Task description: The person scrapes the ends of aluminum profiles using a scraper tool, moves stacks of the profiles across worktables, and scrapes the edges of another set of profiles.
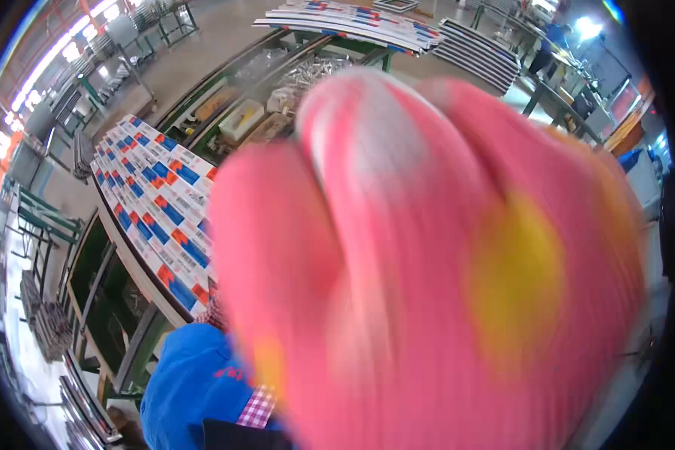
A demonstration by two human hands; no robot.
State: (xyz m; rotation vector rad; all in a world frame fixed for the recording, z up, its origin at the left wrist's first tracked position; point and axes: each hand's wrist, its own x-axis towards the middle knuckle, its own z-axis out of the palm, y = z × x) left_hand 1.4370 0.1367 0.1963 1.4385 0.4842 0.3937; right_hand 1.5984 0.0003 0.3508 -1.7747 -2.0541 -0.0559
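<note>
A pink knitted glove with white and yellow patches covers my right hand (435, 247), which is raised right in front of the camera. It is blurred and fills the middle and right of the view. Its fingers look bent and lie close together, but whether they hold anything cannot be made out. My left hand does not show. At the lower left is blue clothing (187, 375) with a piece of purple-and-white checked cloth (257, 407). Beyond the glove, long strips with a blue, orange and white printed film (154, 187) lie side by side on a workbench.
Behind the glove, the green-framed bench holds a white tray (242, 121) and a heap of small metal parts (315, 73). More printed strips (352, 22) lie at its far end, near a stack of dark and light bars (478, 54). A person in blue (553, 41) is at the far right.
</note>
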